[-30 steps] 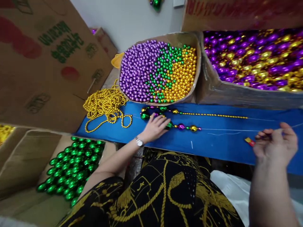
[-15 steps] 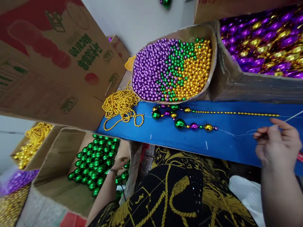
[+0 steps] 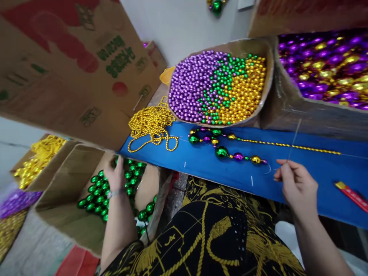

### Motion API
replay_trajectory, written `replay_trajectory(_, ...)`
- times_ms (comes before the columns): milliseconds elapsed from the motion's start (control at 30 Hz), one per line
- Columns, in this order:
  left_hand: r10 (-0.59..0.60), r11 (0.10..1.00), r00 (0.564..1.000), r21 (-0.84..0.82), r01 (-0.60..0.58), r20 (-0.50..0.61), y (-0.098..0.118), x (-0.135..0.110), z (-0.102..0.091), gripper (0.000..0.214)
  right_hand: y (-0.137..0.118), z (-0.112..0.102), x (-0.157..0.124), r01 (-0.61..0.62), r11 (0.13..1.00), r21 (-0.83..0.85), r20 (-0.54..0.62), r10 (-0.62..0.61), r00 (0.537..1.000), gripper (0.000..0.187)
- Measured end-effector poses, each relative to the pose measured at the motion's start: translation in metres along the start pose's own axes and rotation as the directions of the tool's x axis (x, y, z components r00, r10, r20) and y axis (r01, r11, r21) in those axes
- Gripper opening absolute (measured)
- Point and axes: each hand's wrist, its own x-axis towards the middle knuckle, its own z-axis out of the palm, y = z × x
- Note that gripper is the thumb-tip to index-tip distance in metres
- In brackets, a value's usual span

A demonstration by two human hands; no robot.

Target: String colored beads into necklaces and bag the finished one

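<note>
Right fingers (image 3: 288,173) pinching thread (image 3: 294,140), boxed green beads (image 3: 98,190)

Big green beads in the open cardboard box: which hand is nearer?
Left. The left hand is right at the green beads, inside the box; the right hand is well to their right, over the blue surface.

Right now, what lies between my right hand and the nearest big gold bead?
In the head view, the strand's purple tip, a thread curl and some blue tabletop lie between your right hand and that gold bead.
</note>
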Motion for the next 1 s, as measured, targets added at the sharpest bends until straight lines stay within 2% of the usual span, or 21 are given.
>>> replay_trajectory(33, 0.008, 0.978, 0.999, -0.21, -0.017, -0.045, 0.021, 0.002, 0.008, 0.051, -0.004, 0.005, -0.004, 0.07, 0.994, -0.081, 0.069, -0.065, 0.995, 0.025)
replay_trajectory(67, 0.049, 0.917, 0.998, -0.397, -0.034, 0.029, 0.044, 0.0, 0.02, 0.05, -0.008, 0.011, -0.007, 0.158, 0.976, -0.148, 0.139, -0.138, 0.981, 0.024)
replay_trajectory(100, 0.105, 0.84, 0.983, -0.543, -0.008, 0.148, 0.067, -0.005, 0.036, 0.049, -0.013, 0.017, -0.01, 0.255, 0.948, -0.191, 0.198, -0.217, 0.956, 0.023)
replay_trajectory(133, 0.17, 0.769, 0.94, -0.636, 0.06, 0.294, 0.089, -0.014, 0.054, 0.048, -0.017, 0.022, -0.013, 0.354, 0.912, -0.207, 0.248, -0.301, 0.921, 0.022)
replay_trajectory(167, 0.232, 0.713, 0.868, -0.684, 0.156, 0.439, 0.109, -0.027, 0.074, 0.048, -0.022, 0.028, -0.015, 0.446, 0.872, -0.202, 0.285, -0.383, 0.878, 0.021)
replay_trajectory(233, 0.315, 0.629, 0.683, -0.684, 0.37, 0.659, 0.141, -0.06, 0.115, 0.047, -0.029, 0.035, -0.019, 0.582, 0.795, -0.171, 0.314, -0.516, 0.797, 0.021)
replay_trajectory(267, 0.326, 0.605, 0.601, -0.65, 0.461, 0.73, 0.151, -0.078, 0.133, 0.046, -0.032, 0.037, -0.02, 0.624, 0.763, -0.171, 0.312, -0.559, 0.768, 0.022)
replay_trajectory(333, 0.315, 0.576, 0.482, -0.568, 0.587, 0.818, 0.163, -0.112, 0.161, 0.044, -0.032, 0.035, -0.022, 0.659, 0.723, -0.21, 0.306, -0.592, 0.746, 0.024)
replay_trajectory(400, 0.293, 0.566, 0.408, -0.501, 0.655, 0.865, 0.168, -0.137, 0.179, 0.041, -0.029, 0.029, -0.025, 0.646, 0.718, -0.259, 0.309, -0.572, 0.759, 0.025)
replay_trajectory(500, 0.282, 0.554, 0.332, -0.435, 0.71, 0.9, 0.171, -0.156, 0.192, 0.038, -0.021, 0.02, -0.03, 0.602, 0.739, -0.301, 0.305, -0.524, 0.795, 0.025)
replay_trajectory(567, 0.278, 0.527, 0.311, -0.415, 0.741, 0.909, 0.173, -0.161, 0.195, 0.037, -0.019, 0.016, -0.033, 0.587, 0.748, -0.311, 0.301, -0.508, 0.807, 0.024)
replay_trajectory(633, 0.277, 0.499, 0.316, -0.417, 0.759, 0.907, 0.173, -0.164, 0.195, 0.035, -0.018, 0.016, -0.035, 0.584, 0.75, -0.311, 0.309, -0.501, 0.808, 0.024)
replay_trajectory(700, 0.283, 0.506, 0.338, -0.439, 0.742, 0.898, 0.173, -0.165, 0.194, 0.034, -0.019, 0.017, -0.035, 0.585, 0.75, -0.309, 0.32, -0.497, 0.807, 0.024)
replay_trajectory(833, 0.307, 0.588, 0.388, -0.494, 0.641, 0.869, 0.17, -0.165, 0.193, 0.034, -0.02, 0.019, -0.034, 0.603, 0.732, -0.317, 0.333, -0.509, 0.794, 0.025)
replay_trajectory(1000, 0.334, 0.579, 0.476, -0.575, 0.578, 0.814, 0.166, -0.165, 0.192, 0.04, -0.022, 0.018, -0.036, 0.631, 0.68, -0.374, 0.352, -0.525, 0.775, 0.023)
